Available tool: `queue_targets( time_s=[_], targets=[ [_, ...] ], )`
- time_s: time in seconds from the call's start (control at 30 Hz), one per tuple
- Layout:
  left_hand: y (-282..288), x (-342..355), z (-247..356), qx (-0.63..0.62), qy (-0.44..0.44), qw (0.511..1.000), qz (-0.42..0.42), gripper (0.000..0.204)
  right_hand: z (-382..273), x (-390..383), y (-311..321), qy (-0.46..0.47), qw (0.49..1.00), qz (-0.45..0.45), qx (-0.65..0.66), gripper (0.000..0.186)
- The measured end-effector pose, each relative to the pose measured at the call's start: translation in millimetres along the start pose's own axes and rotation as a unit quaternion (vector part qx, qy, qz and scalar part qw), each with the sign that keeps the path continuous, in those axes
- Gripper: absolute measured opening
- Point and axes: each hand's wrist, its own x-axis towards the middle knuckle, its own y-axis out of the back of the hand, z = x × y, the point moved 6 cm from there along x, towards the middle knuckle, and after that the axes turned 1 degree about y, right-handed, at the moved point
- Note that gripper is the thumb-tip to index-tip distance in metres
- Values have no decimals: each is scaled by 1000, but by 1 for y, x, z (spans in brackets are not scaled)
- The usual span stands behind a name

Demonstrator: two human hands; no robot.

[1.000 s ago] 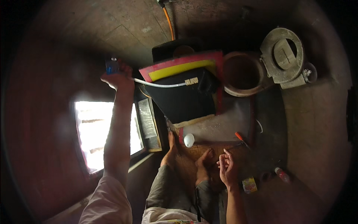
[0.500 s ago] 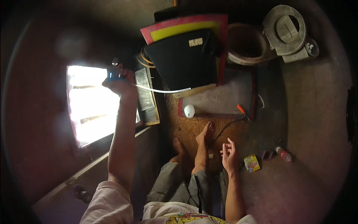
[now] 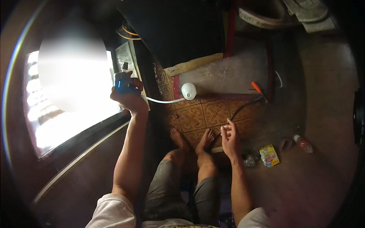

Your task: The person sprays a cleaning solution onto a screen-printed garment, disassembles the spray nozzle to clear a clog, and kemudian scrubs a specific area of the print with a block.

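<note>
My left hand (image 3: 127,95) is raised before the bright window, its fingers wrapped round a small blue object (image 3: 122,84) with a dark nozzle-like tip at the top. The grip hides much of that object, and its exact kind is unclear. From beside this hand a thin white tube or cord (image 3: 163,101) curves right to the white round bulb-like thing (image 3: 188,91); whether they touch, I cannot tell. Lower right, my right hand (image 3: 230,141) hovers with loosely bent, parted fingers and nothing visible in them. Beyond it lies an orange-handled tool (image 3: 256,87) beside a dark cord.
A red-edged screen frame (image 3: 235,76) rests on the patterned brown tiles (image 3: 190,116), below a large black panel (image 3: 182,34). To the right are a yellow packet (image 3: 269,155) and a plastic bottle (image 3: 304,144). A pale bowl-like rim (image 3: 262,21) stands far right; the window (image 3: 76,125) is left.
The view has tilted down toward the floor, so the far things sit higher or leave the picture. My left hand still grips the blue object, now turned more into sight. My right hand stays empty.
</note>
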Motion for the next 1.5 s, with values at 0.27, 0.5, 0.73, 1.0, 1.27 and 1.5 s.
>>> queue_targets(
  time_s=[0.27, 0.5, 0.73, 1.0, 1.27, 1.5],
  targets=[
    [-31, -36, -96, -147, -9, 989, -18, 32, 103, 61, -33, 13, 999, 31, 12, 45],
    [-27, -49, -136, -107, -11, 994, -13, 55, 145, 89, -66, 34, 999, 26, 0, 51],
    [-33, -76, -163, -164, -27, 983, -80, 63, 150, 109, -86, 104, 992, 73, 6, 49],
    [-67, -117, -229, 46, -235, 942, -237, 55, 88, 131, -119, 283, 955, 72, 44, 51],
    [-48, -114, -314, 238, -180, 909, -293, 97, 70, 140, -176, 408, 909, 86, 20, 55],
    [-47, -114, -307, 214, -271, 863, -369, 114, 57, 160, -199, 426, 900, 75, 61, 59]
  ],
)
